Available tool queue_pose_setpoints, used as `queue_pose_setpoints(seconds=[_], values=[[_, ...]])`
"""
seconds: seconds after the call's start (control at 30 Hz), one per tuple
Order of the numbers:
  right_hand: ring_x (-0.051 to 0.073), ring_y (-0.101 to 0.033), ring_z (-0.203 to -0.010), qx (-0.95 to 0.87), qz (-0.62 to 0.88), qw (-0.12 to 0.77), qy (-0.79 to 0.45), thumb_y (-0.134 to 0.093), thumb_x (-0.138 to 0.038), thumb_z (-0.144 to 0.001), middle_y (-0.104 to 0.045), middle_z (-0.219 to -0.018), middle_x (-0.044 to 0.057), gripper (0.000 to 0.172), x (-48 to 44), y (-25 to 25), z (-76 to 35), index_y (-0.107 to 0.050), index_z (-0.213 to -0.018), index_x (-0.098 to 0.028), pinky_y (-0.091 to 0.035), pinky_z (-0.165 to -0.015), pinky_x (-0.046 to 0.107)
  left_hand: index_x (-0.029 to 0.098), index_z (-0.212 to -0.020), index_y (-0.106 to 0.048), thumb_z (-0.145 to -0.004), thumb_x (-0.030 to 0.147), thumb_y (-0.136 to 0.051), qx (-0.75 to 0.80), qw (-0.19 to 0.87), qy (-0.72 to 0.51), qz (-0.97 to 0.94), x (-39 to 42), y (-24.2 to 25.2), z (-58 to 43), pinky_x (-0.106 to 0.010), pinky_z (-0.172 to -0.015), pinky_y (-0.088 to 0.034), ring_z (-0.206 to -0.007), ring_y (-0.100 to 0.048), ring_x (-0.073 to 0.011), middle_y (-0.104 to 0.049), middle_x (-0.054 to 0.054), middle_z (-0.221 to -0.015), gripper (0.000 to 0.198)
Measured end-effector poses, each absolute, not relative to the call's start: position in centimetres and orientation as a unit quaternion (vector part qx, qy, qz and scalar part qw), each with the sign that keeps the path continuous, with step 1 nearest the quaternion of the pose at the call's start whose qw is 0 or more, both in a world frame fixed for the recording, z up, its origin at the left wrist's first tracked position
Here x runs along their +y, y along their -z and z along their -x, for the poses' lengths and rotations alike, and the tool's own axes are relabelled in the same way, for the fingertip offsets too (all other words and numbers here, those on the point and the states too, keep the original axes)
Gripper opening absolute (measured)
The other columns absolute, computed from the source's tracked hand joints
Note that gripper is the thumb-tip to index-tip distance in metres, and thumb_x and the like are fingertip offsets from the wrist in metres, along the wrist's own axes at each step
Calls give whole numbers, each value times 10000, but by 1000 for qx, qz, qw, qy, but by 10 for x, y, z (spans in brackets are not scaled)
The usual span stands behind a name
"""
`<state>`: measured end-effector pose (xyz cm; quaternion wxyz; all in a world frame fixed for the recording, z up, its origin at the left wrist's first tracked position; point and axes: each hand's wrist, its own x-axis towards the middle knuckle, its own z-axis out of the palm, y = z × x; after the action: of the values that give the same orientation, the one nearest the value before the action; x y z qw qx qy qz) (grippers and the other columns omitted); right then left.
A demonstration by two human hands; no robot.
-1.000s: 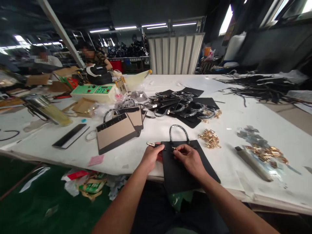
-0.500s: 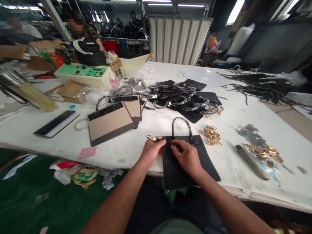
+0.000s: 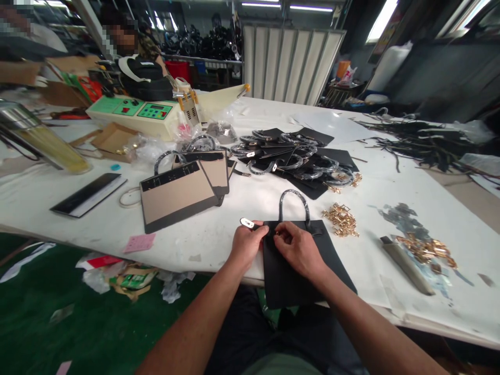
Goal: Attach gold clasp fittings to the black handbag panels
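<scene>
White table (image 3: 242,208) carries it all; the black bag panel (image 3: 300,271) lies flat at the near edge, bottom overhanging toward me. My left hand (image 3: 246,245) clamps the panel's top-left corner. My right hand (image 3: 299,250) pinches a small gold fitting (image 3: 278,233) at the top edge, probably a clip, too small to tell. Best to keep the left clamp firm and seat the fitting square. Versus 0.5 s ago: hands barely moved, view shifted slightly.

Black panel (image 3: 300,271) matt, smooth, maybe leather or faux. Handle (image 3: 294,200) glossy, wrapped in clear plastic. Gold clasps (image 3: 340,220) shiny metal. Table (image 3: 242,203) white, matt, paper-covered. Tan panel (image 3: 177,200) matt.
</scene>
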<state>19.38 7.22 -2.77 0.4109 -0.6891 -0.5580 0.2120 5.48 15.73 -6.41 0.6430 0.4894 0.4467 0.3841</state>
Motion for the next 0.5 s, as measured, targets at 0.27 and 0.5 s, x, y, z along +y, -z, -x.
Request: queue_pose_setpoints(seconds=[0.27,0.5], values=[[143,-550,-585,-573,689,370,-244,-583,-268,-850,-604,-654,-35,112,84,29,-197,-672,-902,-224,-403,-564,256,153,-874,-755,-787,388,-742,416,622,-394,-535,155,70,-52,-235,-590,-447,-624,-585,-145,-648,5,-664,251],[149,-644,-609,-489,642,500,-315,-655,-347,-883,-654,-748,-27,286,80,39,-196,-616,-1128,-205,-494,-604,260,134,-1037,-733,-752,422,-801,403,675,-395,-476,156,61,-50,-291,-557,-547,-610,-651,-191,-708,-37,-728,411]])
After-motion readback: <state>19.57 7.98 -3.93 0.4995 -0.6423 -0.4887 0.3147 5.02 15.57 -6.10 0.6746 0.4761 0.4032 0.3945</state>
